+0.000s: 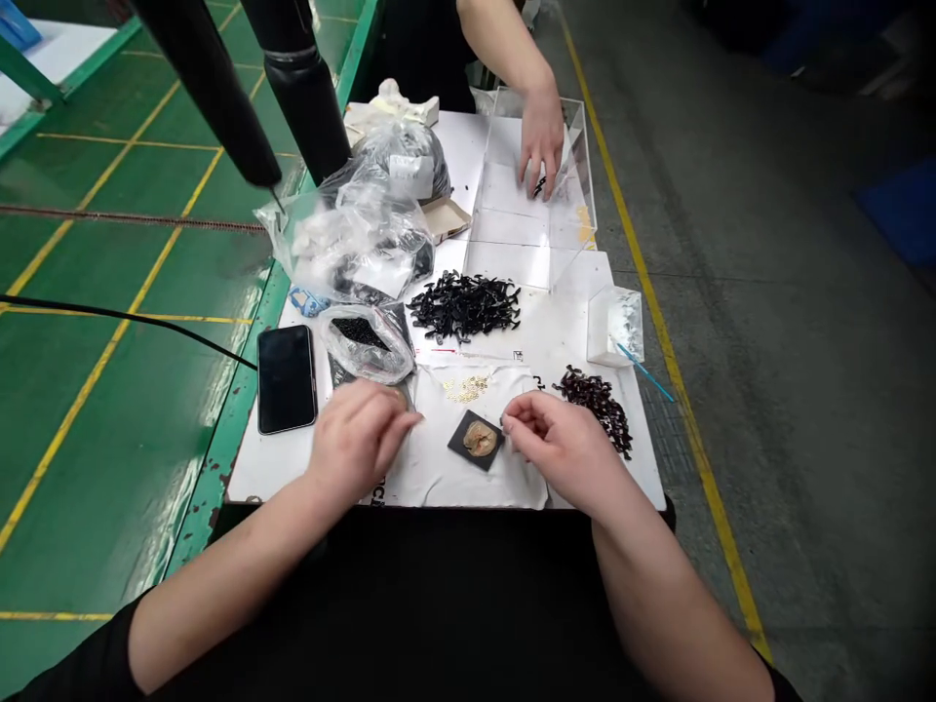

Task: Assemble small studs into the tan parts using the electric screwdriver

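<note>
My left hand (358, 434) is curled closed over the white cloth's left side, just below an open plastic bag of small black parts (358, 333). What its fingers hold, if anything, is hidden and blurred. My right hand (566, 444) pinches thumb and forefinger together beside a dark square block (457, 441); something tiny may be at the tips, too small to name. A round tan lump (480, 439) sits on the block. Behind it on the white cloth (439, 478) lie tiny gold-coloured pieces (466, 388). Dark reddish glossy pieces (598, 405) are heaped beyond my right hand.
A pile of black pieces (464, 304) lies mid-table. Left are a phone (286, 378) and filled plastic bags (358, 234). A clear box (512, 229) stands behind, with another person's hand (542, 141) inside. A small white container (612, 327) and blue stick (647, 373) are at right.
</note>
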### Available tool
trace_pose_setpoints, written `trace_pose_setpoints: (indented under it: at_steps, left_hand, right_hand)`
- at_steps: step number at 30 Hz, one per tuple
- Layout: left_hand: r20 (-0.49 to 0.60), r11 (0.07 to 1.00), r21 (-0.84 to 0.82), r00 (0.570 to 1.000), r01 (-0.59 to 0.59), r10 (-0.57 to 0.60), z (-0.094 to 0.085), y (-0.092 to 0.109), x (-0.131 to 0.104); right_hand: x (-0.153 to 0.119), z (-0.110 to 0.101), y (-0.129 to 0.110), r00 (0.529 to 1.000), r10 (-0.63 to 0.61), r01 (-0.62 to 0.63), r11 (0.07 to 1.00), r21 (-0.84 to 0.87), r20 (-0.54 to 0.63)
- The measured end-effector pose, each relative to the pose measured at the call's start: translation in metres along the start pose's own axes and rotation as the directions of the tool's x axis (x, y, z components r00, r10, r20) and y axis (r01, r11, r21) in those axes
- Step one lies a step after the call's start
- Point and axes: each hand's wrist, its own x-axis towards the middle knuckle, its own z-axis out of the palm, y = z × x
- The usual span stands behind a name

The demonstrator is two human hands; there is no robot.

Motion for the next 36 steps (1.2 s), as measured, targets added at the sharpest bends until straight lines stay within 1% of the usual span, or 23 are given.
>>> trace_pose_setpoints:
  at_steps: [2,4,6,8,9,10,12,14,16,19,22,28,36]
  left_hand:
    - [0.032,0.983,-0.152,0.994,-0.103,0.109,0.009,0.018,-0.007]
    - [0.055,0.951,-0.242,0.975,-0.194,0.214,0.017,0.030,-0.012]
    - [0.098,0.917,-0.272,0.940,-0.291,0.327,0.024,0.037,-0.016]
    - [0.161,0.889,-0.259,0.891,-0.378,0.425,0.029,0.038,-0.019]
    - [0.190,0.880,-0.245,0.870,-0.406,0.454,0.031,0.038,-0.020]
    - [0.211,0.879,-0.227,0.860,-0.419,0.465,0.034,0.037,-0.020]
    - [0.241,0.902,-0.185,0.871,-0.391,0.427,0.037,0.036,-0.020]
    - [0.254,0.929,-0.154,0.895,-0.336,0.366,0.041,0.036,-0.020]
    - [0.262,0.941,-0.148,0.905,-0.305,0.335,0.042,0.036,-0.020]
    - [0.260,0.939,-0.159,0.904,-0.306,0.339,0.042,0.037,-0.021]
    - [0.250,0.939,-0.162,0.908,-0.304,0.337,0.041,0.037,-0.021]
    - [0.221,0.937,-0.162,0.914,-0.308,0.339,0.041,0.037,-0.019]
    - [0.238,0.938,-0.164,0.910,-0.306,0.338,0.040,0.038,-0.018]
  right_hand:
    - [-0.007,0.014,0.000,0.998,0.023,-0.028,0.996,0.079,0.064]
    - [-0.012,0.027,0.002,0.997,0.029,-0.039,0.992,0.121,0.077]
    - [-0.014,0.035,0.004,0.999,0.020,-0.026,0.992,0.121,0.048]
    - [-0.015,0.040,0.006,1.000,-0.016,0.017,0.997,0.077,-0.009]
    - [-0.014,0.041,0.007,0.998,-0.043,0.045,0.998,0.045,-0.038]
    - [-0.014,0.042,0.008,0.995,-0.071,0.072,0.997,0.014,-0.063]
    - [-0.013,0.042,0.008,0.990,-0.109,0.108,0.994,-0.025,-0.093]
    - [-0.013,0.041,0.009,0.986,-0.123,0.120,0.992,-0.040,-0.108]
    - [-0.014,0.041,0.010,0.984,-0.133,0.127,0.990,-0.053,-0.122]
    - [-0.014,0.041,0.014,0.977,-0.168,0.158,0.984,-0.079,-0.131]
    - [-0.014,0.042,0.018,0.964,-0.235,0.224,0.970,-0.098,-0.123]
    - [-0.012,0.043,0.028,0.933,-0.334,0.324,0.942,-0.089,-0.135]
    - [-0.010,0.043,0.038,0.875,-0.461,0.452,0.887,-0.095,-0.144]
